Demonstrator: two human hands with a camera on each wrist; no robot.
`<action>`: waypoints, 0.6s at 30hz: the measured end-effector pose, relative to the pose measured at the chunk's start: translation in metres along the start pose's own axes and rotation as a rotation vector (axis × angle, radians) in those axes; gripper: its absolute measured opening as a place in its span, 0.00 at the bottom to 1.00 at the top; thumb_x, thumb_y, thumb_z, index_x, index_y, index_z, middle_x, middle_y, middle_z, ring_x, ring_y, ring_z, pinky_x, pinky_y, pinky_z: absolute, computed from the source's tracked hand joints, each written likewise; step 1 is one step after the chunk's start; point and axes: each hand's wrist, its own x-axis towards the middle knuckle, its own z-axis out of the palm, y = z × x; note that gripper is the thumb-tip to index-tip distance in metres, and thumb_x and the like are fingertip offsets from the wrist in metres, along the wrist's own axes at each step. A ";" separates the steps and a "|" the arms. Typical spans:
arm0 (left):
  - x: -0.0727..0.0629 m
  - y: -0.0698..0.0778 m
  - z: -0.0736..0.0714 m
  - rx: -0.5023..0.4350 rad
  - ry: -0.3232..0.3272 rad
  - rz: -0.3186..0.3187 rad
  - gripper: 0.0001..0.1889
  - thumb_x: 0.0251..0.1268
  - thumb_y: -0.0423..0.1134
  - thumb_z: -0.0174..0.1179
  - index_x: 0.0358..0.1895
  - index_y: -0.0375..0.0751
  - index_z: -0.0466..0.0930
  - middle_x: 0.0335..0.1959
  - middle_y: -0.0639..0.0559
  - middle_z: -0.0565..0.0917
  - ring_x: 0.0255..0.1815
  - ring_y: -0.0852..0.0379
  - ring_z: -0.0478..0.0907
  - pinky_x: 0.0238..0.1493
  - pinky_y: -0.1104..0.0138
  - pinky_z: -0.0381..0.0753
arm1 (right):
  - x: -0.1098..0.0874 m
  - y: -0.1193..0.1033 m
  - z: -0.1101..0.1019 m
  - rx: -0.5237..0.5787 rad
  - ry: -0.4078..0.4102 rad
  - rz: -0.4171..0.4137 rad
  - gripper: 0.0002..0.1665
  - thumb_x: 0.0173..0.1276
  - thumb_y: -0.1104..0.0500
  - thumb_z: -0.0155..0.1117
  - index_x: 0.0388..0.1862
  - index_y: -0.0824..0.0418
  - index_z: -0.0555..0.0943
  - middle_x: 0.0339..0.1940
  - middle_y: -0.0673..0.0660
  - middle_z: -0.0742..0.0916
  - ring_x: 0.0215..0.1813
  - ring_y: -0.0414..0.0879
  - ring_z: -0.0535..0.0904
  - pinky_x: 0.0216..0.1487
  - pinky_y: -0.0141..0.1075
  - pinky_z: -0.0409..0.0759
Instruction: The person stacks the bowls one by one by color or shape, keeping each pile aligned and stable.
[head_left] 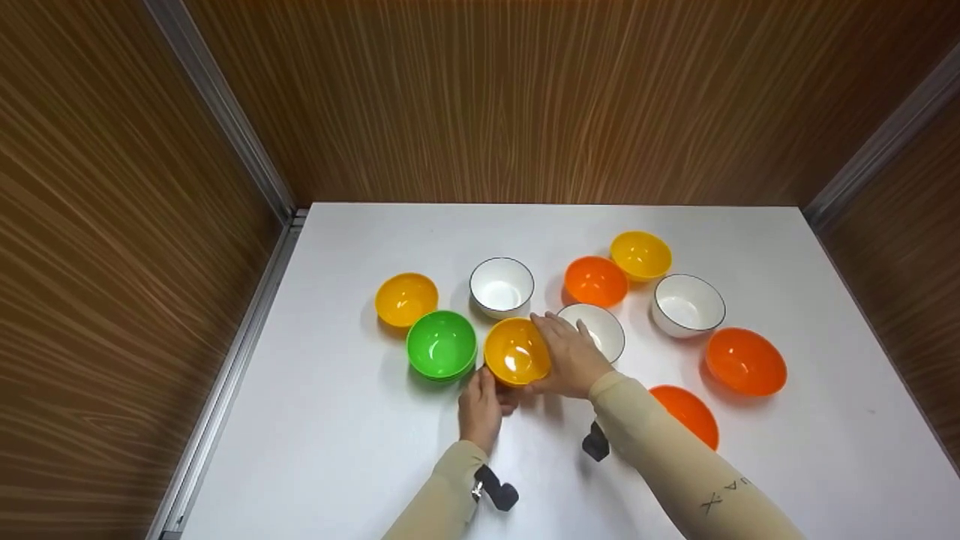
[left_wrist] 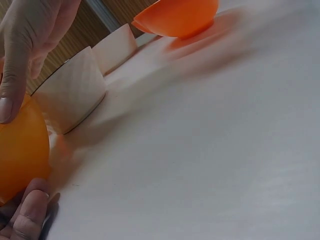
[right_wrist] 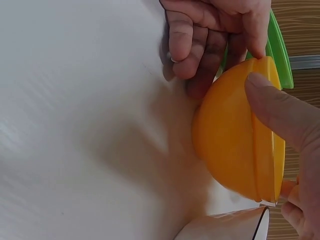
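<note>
1. The only writing is on the right sleeve: dark marks, one like an X, one like an A; the rest is too small to read.
2. The held yellow bowl is in front of the person, just right of the green bowls. The right wrist view shows a second edge beneath its rim; I cannot tell whether another bowl is nested there.
3. The right hand grips its right side, fingers clamped on the rim, thumb along the outer wall.
4. The left hand holds it from the near left, fingers curled against the rim and underside.
5. One green bowl sits inside another, a second rim showing below.
6. A left yellow bowl stands just beyond these.
7. White bowls with dark rims stand on the bench: one behind the held bowl, one partly hidden by the right hand, one farther right.
8. Three orange bowls and a back yellow bowl complete the spread; the right sleeve partly covers the nearest orange one.
</note>
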 end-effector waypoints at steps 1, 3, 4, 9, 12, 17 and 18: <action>0.000 0.000 0.000 -0.007 0.000 0.005 0.28 0.77 0.57 0.35 0.61 0.39 0.73 0.30 0.49 0.82 0.25 0.55 0.81 0.30 0.65 0.83 | 0.000 0.000 0.000 -0.002 0.005 -0.004 0.68 0.39 0.39 0.81 0.75 0.63 0.58 0.71 0.63 0.69 0.74 0.56 0.59 0.70 0.64 0.51; 0.000 0.000 0.000 -0.018 0.004 0.017 0.28 0.78 0.56 0.36 0.59 0.38 0.74 0.28 0.48 0.83 0.24 0.54 0.81 0.29 0.65 0.83 | -0.001 0.000 0.001 -0.004 0.015 -0.015 0.68 0.39 0.39 0.81 0.74 0.64 0.58 0.70 0.63 0.70 0.73 0.57 0.59 0.69 0.65 0.52; 0.000 0.000 0.000 -0.025 0.004 0.023 0.27 0.78 0.55 0.36 0.58 0.37 0.74 0.27 0.48 0.83 0.24 0.54 0.82 0.28 0.64 0.83 | -0.001 0.001 0.001 -0.004 0.020 -0.018 0.68 0.39 0.39 0.81 0.74 0.64 0.58 0.70 0.63 0.70 0.73 0.57 0.60 0.69 0.65 0.53; 0.000 0.000 0.001 -0.035 0.009 0.037 0.26 0.78 0.54 0.37 0.58 0.36 0.74 0.25 0.47 0.82 0.24 0.53 0.82 0.27 0.64 0.83 | -0.001 0.001 0.002 0.004 0.025 -0.025 0.68 0.39 0.38 0.81 0.74 0.64 0.58 0.70 0.63 0.70 0.73 0.57 0.59 0.68 0.66 0.53; 0.001 0.000 0.001 -0.029 0.011 0.032 0.26 0.78 0.54 0.37 0.59 0.37 0.74 0.25 0.47 0.82 0.24 0.54 0.82 0.28 0.64 0.83 | -0.001 0.002 0.001 0.007 0.009 -0.022 0.69 0.40 0.36 0.79 0.75 0.63 0.57 0.71 0.62 0.69 0.74 0.57 0.58 0.69 0.65 0.52; 0.001 -0.001 0.000 -0.017 0.010 0.024 0.27 0.78 0.54 0.37 0.60 0.37 0.74 0.26 0.47 0.82 0.24 0.54 0.82 0.28 0.63 0.83 | -0.002 0.007 -0.008 0.004 -0.006 -0.036 0.67 0.46 0.31 0.73 0.76 0.63 0.55 0.73 0.63 0.66 0.75 0.57 0.57 0.71 0.62 0.51; 0.002 -0.001 0.000 -0.012 0.009 0.019 0.27 0.78 0.55 0.36 0.61 0.37 0.73 0.26 0.47 0.82 0.24 0.54 0.82 0.29 0.63 0.83 | -0.002 0.009 -0.011 0.005 -0.004 -0.039 0.66 0.47 0.30 0.72 0.76 0.63 0.55 0.73 0.62 0.66 0.74 0.57 0.57 0.71 0.62 0.51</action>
